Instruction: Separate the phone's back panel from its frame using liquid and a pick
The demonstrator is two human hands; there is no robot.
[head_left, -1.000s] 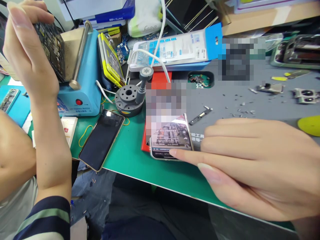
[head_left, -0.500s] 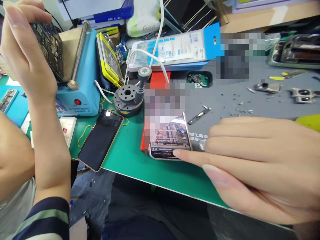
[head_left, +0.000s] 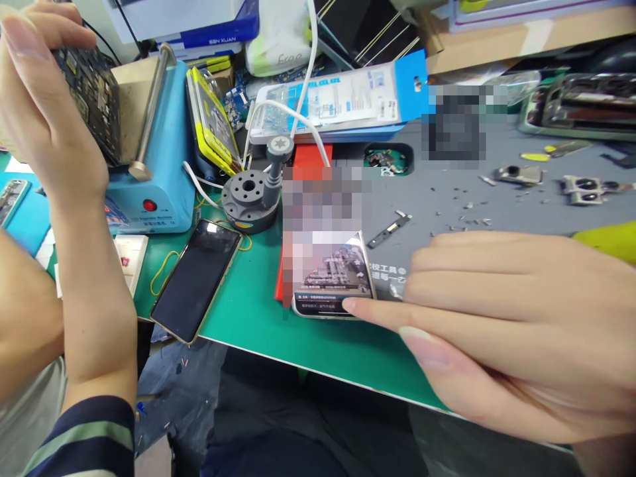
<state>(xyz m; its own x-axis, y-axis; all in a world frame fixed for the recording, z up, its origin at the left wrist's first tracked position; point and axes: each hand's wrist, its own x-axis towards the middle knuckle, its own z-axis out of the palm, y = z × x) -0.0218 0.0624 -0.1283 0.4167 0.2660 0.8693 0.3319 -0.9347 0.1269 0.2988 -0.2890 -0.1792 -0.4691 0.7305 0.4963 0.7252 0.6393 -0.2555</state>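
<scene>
Green bench top (head_left: 258, 305) carried grey mat (head_left: 422, 185), boxy blue machine (head_left: 171, 165) at left; right hand (head_left: 487, 331) was loose, index tip at lower end of silver-edged lit phone (head_left: 330, 277) near bench's front edge; left hand (head_left: 44, 109) gripped dark rectangular circuit board (head_left: 97, 96); small black tray (head_left: 409, 159) held green circuit scraps (head_left: 388, 161)

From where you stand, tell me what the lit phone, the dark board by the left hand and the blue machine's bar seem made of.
Lit phone: glossy front, probably glass, given the bright glare on it.
Dark board: likely rigid laminate, mostly matt, with metallic-looking flecks.
Bar: apparently metal, from its dull silvery sheen.
</scene>
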